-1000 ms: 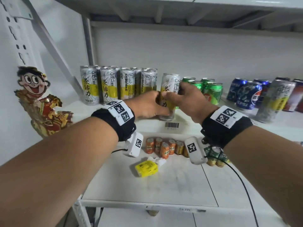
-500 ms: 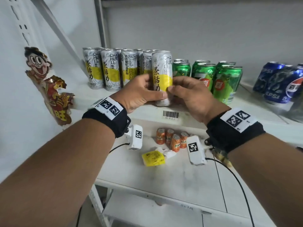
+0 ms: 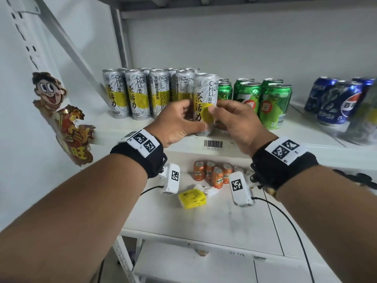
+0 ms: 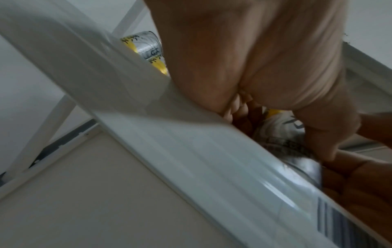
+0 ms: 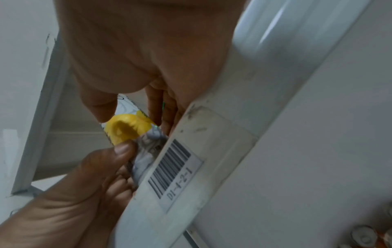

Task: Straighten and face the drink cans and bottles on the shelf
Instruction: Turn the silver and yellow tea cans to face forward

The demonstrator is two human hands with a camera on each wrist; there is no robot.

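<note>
Head view: both hands hold one tall tea can (image 3: 205, 103) at the front edge of the shelf (image 3: 306, 139), just right of its row (image 3: 138, 94) and just left of the green cans (image 3: 265, 103). The left hand (image 3: 177, 124) curls round the can's left side with the thumb low across its front; the right hand (image 3: 236, 123) pinches the right side, thumb on the yellow band. The can stands upright, its label facing out. Two cans in the row show their backs. My reading is that the risk lies in the tight spacing: turning or sliding this can could knock a green can or the row, and one tall, narrow can tipping might fall off onto the lower shelf (image 3: 142, 211), where orange cans (image 3: 212, 174) and a yellow pack (image 3: 191, 199) lie.

Left wrist view: blurred. The left hand (image 4: 265, 67) fills the top, fingers (image 4: 235, 109) folded round the can (image 4: 282, 127) behind the shelf lip (image 4: 169, 134). The can sits very close to that lip, so a slip could send it over.

Right wrist view: the right thumb (image 5: 97, 107) and fingers (image 5: 161, 107) grip the can (image 5: 127, 127) from either side, the left thumb (image 5: 118, 154) pressing lower. The barcode tag (image 5: 171, 169) lies just below. A smooth can held by fingertips may well slide or turn too far.
</note>
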